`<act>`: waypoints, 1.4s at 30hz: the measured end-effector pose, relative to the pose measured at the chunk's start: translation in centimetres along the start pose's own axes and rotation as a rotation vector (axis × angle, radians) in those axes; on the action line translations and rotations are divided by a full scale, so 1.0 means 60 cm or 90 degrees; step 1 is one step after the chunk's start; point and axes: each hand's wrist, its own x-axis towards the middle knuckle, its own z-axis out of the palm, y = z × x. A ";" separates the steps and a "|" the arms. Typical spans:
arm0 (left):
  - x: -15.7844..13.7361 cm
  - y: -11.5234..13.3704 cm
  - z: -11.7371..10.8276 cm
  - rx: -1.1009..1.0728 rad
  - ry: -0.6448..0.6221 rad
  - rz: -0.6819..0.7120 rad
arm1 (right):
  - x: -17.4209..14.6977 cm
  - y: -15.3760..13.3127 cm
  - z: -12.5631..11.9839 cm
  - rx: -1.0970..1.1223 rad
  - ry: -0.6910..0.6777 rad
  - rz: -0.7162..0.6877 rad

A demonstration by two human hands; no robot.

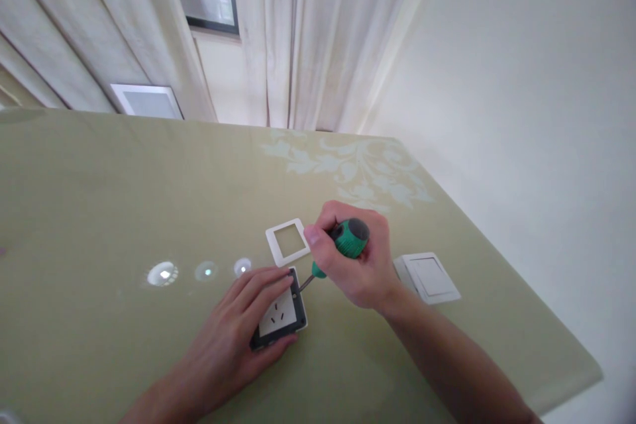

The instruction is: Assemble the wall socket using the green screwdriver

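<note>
A wall socket with a white face, a dark frame and several slots lies on the table. My left hand is wrapped round it, fingers across its top and thumb along the near side. My right hand is closed round the green and black handle of a screwdriver. Its thin metal shaft slants down to the left, and the tip meets the socket's dark right border. Whether it sits in a screw cannot be made out. Just beyond the socket lies a white square cover frame.
To the right of my right hand is a white wall switch. The greenish table shows a pale floral pattern and light reflections. Curtains hang behind its far edge, and a white wall stands on the right.
</note>
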 end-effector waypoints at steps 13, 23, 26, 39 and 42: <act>-0.001 -0.003 0.001 -0.002 -0.010 0.016 | -0.002 0.018 0.015 0.019 -0.017 0.014; -0.002 -0.003 0.005 0.009 -0.002 0.027 | -0.022 0.000 0.025 0.023 -0.090 -0.064; -0.005 -0.006 0.008 0.007 0.006 0.033 | -0.026 -0.005 0.028 0.014 -0.108 -0.065; -0.006 -0.007 0.010 0.008 0.008 0.039 | -0.029 -0.001 0.034 0.031 -0.052 -0.075; -0.006 -0.007 0.008 0.008 -0.003 0.032 | -0.028 -0.002 0.034 0.036 -0.031 -0.072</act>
